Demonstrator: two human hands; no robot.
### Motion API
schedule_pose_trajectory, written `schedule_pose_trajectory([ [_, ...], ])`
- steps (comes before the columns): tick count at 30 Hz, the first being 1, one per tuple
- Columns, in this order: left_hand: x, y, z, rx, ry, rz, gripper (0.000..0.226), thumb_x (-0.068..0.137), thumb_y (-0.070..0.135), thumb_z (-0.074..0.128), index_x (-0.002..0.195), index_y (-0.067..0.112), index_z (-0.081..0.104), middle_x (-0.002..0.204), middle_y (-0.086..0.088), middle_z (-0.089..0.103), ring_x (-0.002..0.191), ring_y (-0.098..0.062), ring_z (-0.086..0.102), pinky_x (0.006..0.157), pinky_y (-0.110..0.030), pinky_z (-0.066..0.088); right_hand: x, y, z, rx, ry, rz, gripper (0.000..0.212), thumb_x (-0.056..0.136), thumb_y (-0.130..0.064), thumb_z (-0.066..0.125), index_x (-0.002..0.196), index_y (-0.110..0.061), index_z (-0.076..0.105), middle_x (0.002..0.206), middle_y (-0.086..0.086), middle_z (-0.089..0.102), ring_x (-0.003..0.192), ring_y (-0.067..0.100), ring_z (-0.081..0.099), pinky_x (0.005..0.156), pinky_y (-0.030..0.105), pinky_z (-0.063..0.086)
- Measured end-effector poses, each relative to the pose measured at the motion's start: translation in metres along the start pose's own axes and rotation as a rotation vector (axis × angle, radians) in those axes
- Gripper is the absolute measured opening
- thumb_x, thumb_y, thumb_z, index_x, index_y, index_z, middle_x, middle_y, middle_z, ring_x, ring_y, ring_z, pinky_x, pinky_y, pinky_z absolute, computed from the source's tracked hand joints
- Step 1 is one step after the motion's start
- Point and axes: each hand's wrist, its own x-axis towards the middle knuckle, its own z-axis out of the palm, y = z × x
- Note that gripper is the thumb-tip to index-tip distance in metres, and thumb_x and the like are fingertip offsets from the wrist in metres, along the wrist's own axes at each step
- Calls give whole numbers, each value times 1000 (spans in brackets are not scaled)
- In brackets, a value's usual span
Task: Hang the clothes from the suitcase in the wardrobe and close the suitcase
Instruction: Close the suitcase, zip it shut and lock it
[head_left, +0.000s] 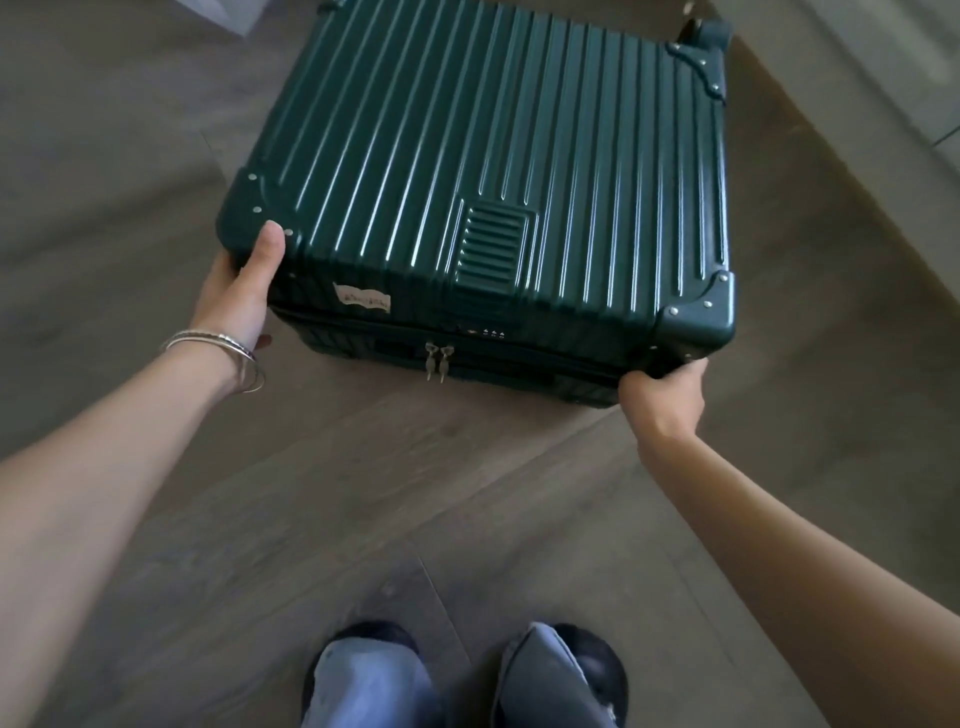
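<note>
**While zipped shut, suitcase is gripped at both near corners**

As the dark green ribbed hard-shell suitcase (483, 171) lies flat on the grey wood-plank floor (363, 493), its long axis runs 9 to 3 o'clock. The left hand (239, 291) clasps the 9 o'clock corner; the right hand (662, 395) curls under the 4 o'clock corner. Twin metal zipper pulls (436, 358) meet at 6, equally near both hands.
</note>
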Motion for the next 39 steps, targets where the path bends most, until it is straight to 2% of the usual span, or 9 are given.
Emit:
schedule_pose_trajectory([
  [5,-49,35,-28,88,20,-38,63,78,68,47,129,32,46,116,15,54,114,-13,51,107,-42,38,-39,-32,-46,-84,-35,113,49,79,-1,49,126,-14,41,101,3,50,93,25,47,80,28,38],
  [8,-89,65,-50,135,3,-108,59,81,62,49,130,30,45,118,15,52,114,-11,50,104,-33,37,-71,-62,-83,-187,-103,165,50,81,-4,50,128,-13,39,102,4,49,93,24,45,82,30,39],
  [11,-127,93,-70,170,0,-146,62,80,53,58,131,19,46,125,6,55,115,-13,51,98,-25,35,-96,-90,-116,-297,-143,174,53,79,-9,53,130,-14,36,102,5,48,93,26,45,89,36,42],
  [16,-173,125,-93,266,-19,-261,72,73,41,72,133,13,43,134,-4,53,118,-20,52,93,-27,39,-125,-120,-156,-411,-171,198,51,78,-17,55,125,-11,35,109,9,54,99,30,52,91,41,47],
  [21,-192,141,-105,366,-44,-298,65,72,22,76,129,11,46,133,-7,52,119,-24,53,91,-28,41,-136,-141,-173,-492,-208,185,56,78,-34,56,128,-14,39,123,9,56,113,34,53,98,44,45],
  [25,-187,143,-112,429,-84,-326,67,67,24,79,126,19,48,135,-7,49,120,-27,52,105,-42,41,-135,-153,-170,-543,-256,193,60,76,-40,51,129,-16,40,126,7,54,117,34,50,101,47,42],
  [30,-176,153,-109,422,-139,-281,67,68,23,76,127,30,45,132,-2,53,120,-24,52,106,-42,40,-127,-162,-159,-555,-246,197,63,78,-42,48,135,-16,35,129,7,53,119,34,49,101,47,42],
  [36,-153,165,-104,544,-204,-303,94,77,26,70,148,31,8,149,-7,30,132,-27,41,113,-42,32,-107,-187,-150,-529,-275,156,57,90,-31,49,141,-17,26,110,2,48,93,24,50,80,33,42],
  [39,-159,171,-100,700,-189,-295,88,81,28,66,148,27,10,147,-13,24,134,-31,33,114,-40,29,-114,-194,-147,-648,-256,69,59,88,-29,49,141,-15,27,130,6,47,117,29,45,97,37,41],
])
